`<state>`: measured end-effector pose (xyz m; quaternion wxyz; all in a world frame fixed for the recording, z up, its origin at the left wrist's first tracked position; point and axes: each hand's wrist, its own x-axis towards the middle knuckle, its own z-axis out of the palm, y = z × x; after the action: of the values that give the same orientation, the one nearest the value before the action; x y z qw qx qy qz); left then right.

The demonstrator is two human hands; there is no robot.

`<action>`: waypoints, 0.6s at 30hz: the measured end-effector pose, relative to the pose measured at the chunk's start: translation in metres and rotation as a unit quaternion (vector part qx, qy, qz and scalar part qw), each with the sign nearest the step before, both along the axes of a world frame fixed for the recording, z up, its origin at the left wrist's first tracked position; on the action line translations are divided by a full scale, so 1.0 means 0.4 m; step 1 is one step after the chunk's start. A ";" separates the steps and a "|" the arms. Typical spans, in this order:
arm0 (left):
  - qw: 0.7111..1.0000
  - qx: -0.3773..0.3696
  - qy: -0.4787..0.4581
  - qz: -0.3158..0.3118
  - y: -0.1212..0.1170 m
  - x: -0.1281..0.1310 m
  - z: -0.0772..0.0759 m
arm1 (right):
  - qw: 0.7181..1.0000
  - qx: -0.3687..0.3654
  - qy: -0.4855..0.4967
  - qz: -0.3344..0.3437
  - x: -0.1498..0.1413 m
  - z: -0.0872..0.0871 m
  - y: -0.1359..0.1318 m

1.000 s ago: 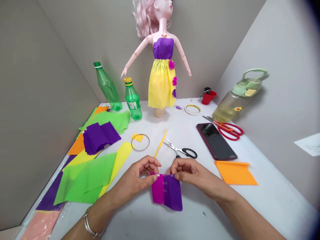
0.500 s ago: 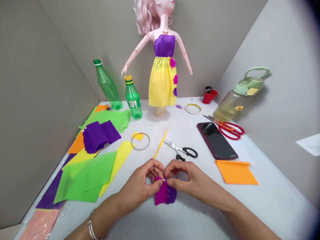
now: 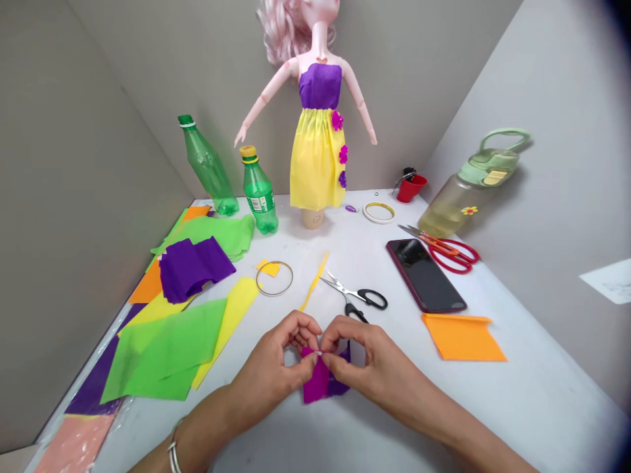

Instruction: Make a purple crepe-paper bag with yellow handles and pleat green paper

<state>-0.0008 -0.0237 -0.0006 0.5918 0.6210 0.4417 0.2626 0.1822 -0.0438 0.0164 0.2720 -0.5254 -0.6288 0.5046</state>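
Between my two hands is a small folded piece of magenta and purple fabric point(image 3: 315, 384), its top edge pinched. My left hand point(image 3: 290, 355) closes thumb and fingers on the magenta side. Close against it, my right hand point(image 3: 357, 355) pinches the same upper edge, and its fingers cover part of the purple side. A tiny white bit shows between the fingertips; I cannot make out what it is. Just beyond my hands lie black-handled scissors point(image 3: 352, 292) with their blades slightly apart, and a thin yellow strip point(image 3: 314, 282).
A doll point(image 3: 318, 157) in a purple and yellow dress stands at the back beside green bottles point(image 3: 260, 197). Coloured fabric sheets point(image 3: 167, 348) cover the left. At right are a phone point(image 3: 426, 276), red scissors point(image 3: 451, 253), an orange sheet point(image 3: 463, 336) and a water bottle point(image 3: 468, 187).
My right fingers have shifted slightly left, nearer the left fingertips, and the purple side of the fabric is more folded behind them. The whole view has moved slightly.
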 end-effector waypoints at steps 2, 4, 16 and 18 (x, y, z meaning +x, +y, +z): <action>1.000 -0.004 -0.001 -0.001 0.000 0.001 0.001 | 1.000 -0.003 0.006 -0.001 -0.001 -0.006 0.002; 1.000 -0.006 -0.005 -0.004 0.001 0.001 0.000 | 1.000 -0.007 0.011 -0.001 -0.001 -0.009 0.003; 1.000 -0.008 -0.008 -0.009 0.000 -0.005 -0.004 | 0.997 -0.059 0.043 0.006 0.002 0.001 0.005; 1.000 0.008 -0.003 -0.004 0.000 -0.009 -0.004 | 0.997 -0.056 0.047 -0.001 0.003 -0.004 0.008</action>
<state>-0.0043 -0.0235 -0.0021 0.5887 0.6269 0.4357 0.2658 0.1833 -0.0407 0.0147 0.2721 -0.5160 -0.5856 0.5628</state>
